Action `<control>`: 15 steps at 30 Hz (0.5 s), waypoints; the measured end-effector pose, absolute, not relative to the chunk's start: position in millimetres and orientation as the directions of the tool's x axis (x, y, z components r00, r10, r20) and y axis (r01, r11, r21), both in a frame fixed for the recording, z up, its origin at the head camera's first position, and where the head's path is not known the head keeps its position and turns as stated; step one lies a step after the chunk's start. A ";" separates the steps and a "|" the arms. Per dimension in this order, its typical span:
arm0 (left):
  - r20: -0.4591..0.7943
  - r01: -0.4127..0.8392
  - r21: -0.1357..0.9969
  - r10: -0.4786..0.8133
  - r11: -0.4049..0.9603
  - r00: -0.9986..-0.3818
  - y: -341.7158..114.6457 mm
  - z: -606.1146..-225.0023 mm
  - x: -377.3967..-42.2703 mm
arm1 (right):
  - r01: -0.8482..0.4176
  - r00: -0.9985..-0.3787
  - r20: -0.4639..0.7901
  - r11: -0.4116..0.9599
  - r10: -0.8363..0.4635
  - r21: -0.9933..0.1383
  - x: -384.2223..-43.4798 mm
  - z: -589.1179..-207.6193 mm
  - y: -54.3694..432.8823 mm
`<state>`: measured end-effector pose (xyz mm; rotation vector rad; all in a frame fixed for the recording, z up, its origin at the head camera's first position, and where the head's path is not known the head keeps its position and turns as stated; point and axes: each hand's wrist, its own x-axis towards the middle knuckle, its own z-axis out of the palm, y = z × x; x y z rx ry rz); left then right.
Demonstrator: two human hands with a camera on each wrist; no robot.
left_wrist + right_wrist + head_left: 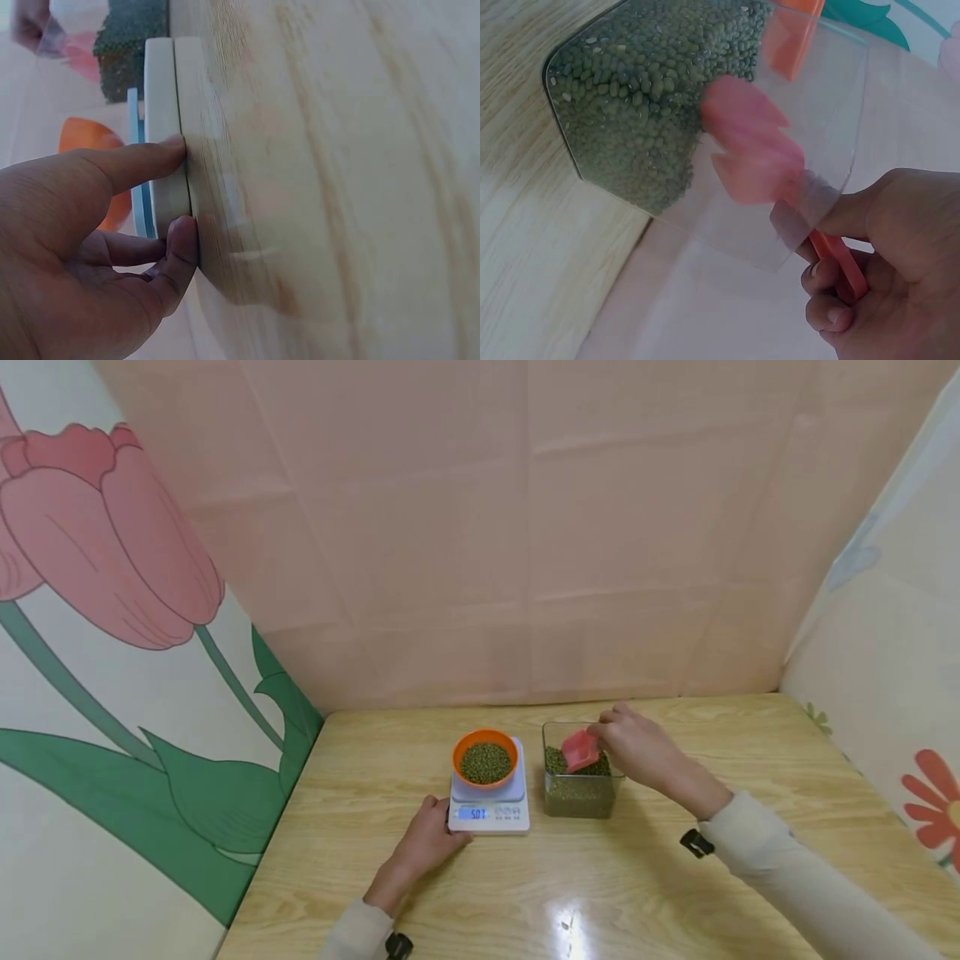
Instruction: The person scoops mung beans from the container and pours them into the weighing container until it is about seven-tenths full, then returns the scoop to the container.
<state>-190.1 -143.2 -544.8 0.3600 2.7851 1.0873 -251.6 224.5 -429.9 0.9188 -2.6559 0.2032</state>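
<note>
My left hand (pixel 431 839) holds the front left corner of a white digital kitchen scale (pixel 512 793), with thumb and curled fingers at its edges in the left wrist view. On the scale sits an orange bowl (pixel 456 762) of green mung beans (pixel 485 764); the display (pixel 472 814) is lit. My right hand (pixel 641 747) grips the handle of a pink scoop (pixel 579 752), the thumb laid along it. The scoop's head (pixel 754 142) is inside a clear container (pixel 617 789), down at the surface of the mung beans (pixel 630 90) there.
The container stands on the wooden table (pixel 375 777) just right of the scale, a narrow gap between them. Behind the table rises a pink backdrop (pixel 450 568), with flower-printed panels (pixel 97 535) at the sides.
</note>
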 end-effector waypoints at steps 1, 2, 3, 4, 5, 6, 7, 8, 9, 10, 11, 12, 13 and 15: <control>-0.036 0.172 0.682 0.267 0.711 -0.963 -143.1 -544.9 -189.9 | -0.621 -0.742 0.344 0.784 -0.575 -0.028 -251.6 -430.4 223.9; -0.035 0.172 0.684 0.267 0.709 -0.963 -143.0 -544.9 -189.9 | -0.621 -0.742 0.342 0.783 -0.577 -0.027 -251.8 -430.8 223.1; -0.035 0.171 0.685 0.266 0.708 -0.963 -142.9 -544.9 -189.9 | -0.620 -0.743 0.341 0.784 -0.577 -0.025 -252.3 -431.6 222.6; -0.035 0.170 0.684 0.265 0.709 -0.964 -142.8 -544.9 -189.8 | -0.619 -0.744 0.339 0.785 -0.576 -0.022 -252.8 -432.3 222.2; -0.034 0.170 0.682 0.264 0.711 -0.964 -142.8 -544.9 -189.7 | -0.617 -0.745 0.337 0.787 -0.575 -0.021 -253.3 -432.8 221.8; -0.032 0.172 0.680 0.263 0.713 -0.964 -142.8 -545.1 -189.8 | -0.616 -0.746 0.335 0.787 -0.575 -0.023 -253.6 -433.3 221.3; -0.031 0.171 0.678 0.261 0.715 -0.965 -142.8 -545.2 -189.8 | -0.614 -0.749 0.333 0.789 -0.573 -0.023 -254.0 -433.8 221.0; -0.030 0.172 0.675 0.260 0.718 -0.965 -142.9 -545.4 -189.7 | -0.613 -0.750 0.331 0.790 -0.572 -0.024 -254.6 -434.3 220.6; -0.030 0.172 0.672 0.259 0.720 -0.965 -143.1 -545.5 -189.6 | -0.612 -0.751 0.329 0.791 -0.572 -0.024 -255.4 -435.2 220.6; -0.030 0.172 0.671 0.258 0.721 -0.966 -143.1 -545.5 -189.6 | -0.612 -0.752 0.327 0.790 -0.572 -0.027 -255.8 -435.8 220.3; -0.029 0.173 0.671 0.259 0.721 -0.966 -143.2 -545.6 -189.8 | -0.612 -0.754 0.324 0.790 -0.571 -0.030 -256.3 -436.5 220.2; -0.027 0.175 0.672 0.260 0.720 -0.965 -143.3 -545.7 -190.0 | -0.614 -0.753 0.323 0.788 -0.573 -0.034 -256.9 -437.1 219.7; -0.026 0.176 0.673 0.260 0.719 -0.965 -143.4 -545.7 -190.0 | -0.616 -0.753 0.323 0.787 -0.574 -0.036 -257.4 -438.0 219.4; -0.022 0.181 0.674 0.264 0.716 -0.964 -143.5 -545.8 -190.3 | -0.620 -0.751 0.325 0.784 -0.575 -0.043 -257.8 -439.2 218.0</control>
